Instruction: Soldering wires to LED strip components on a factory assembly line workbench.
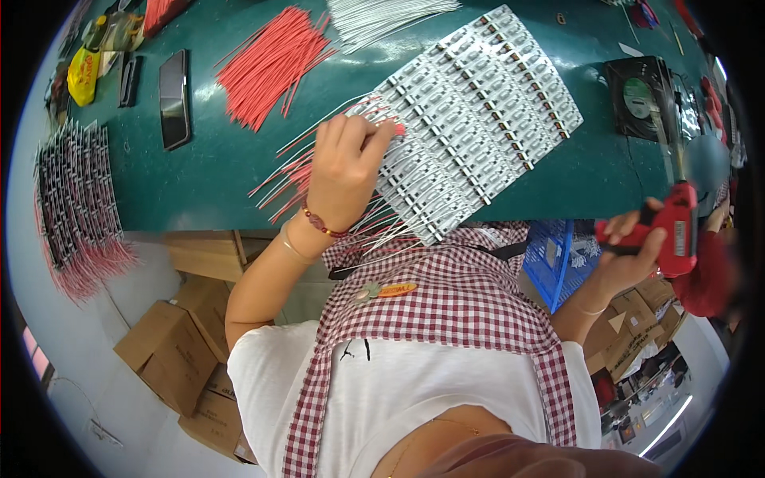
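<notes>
A panel of small circuit boards (pixel 486 103) in white and grey lies tilted on the table. Red and white wires (pixel 291 171) stick out along its lower left side. My left hand (pixel 344 163) rests over that side, thumb and fingers pinched together at the panel. A small red bit (pixel 399 129) shows at the fingertips; what they grip is hidden. To the right, beyond the panel, my right hand (pixel 637 247) is wrapped round the handle of a red pistol-shaped tool (pixel 680 231), apparently a soldering gun. Its thin front end points away from me.
Bundles of red wires (pixel 273 64) and white wires (pixel 382 17) lie at the back of the green table (pixel 211 171). A phone (pixel 174 99) and wired boards (pixel 78 191) are at left. A black fan-like box (pixel 637 95) stands right, above a blue basket (pixel 550 259). Cartons (pixel 171 350) stand below.
</notes>
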Available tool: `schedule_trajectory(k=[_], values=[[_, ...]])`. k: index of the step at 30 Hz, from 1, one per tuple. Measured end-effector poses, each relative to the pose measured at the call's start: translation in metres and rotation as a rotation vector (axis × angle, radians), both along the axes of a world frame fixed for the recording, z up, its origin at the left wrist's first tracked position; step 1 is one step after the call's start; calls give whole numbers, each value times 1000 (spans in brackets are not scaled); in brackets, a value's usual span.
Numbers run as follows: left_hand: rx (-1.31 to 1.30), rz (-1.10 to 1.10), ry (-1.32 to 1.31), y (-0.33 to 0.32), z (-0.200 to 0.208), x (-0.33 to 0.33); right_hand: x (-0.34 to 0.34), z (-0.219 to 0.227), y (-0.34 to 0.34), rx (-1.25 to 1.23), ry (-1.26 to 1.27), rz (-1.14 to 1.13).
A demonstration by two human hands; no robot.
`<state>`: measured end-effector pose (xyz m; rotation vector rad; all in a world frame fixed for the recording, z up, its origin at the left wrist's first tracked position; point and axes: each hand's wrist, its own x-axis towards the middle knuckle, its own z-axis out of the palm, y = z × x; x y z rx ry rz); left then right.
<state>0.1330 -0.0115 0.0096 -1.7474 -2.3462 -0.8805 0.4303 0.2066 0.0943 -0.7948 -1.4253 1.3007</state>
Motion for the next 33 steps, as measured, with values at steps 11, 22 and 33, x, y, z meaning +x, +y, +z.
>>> schedule_trajectory(k=[11, 22, 33], values=[[43, -12, -53, 4, -2, 9, -37, -38, -90, -458, -431, 526], [16, -9, -85, 6, 3, 10, -17, -57, -90, -313, -574, 569], [-47, -47, -74, 6, 5, 8, -10, -61, -88, -97, -636, 573]])
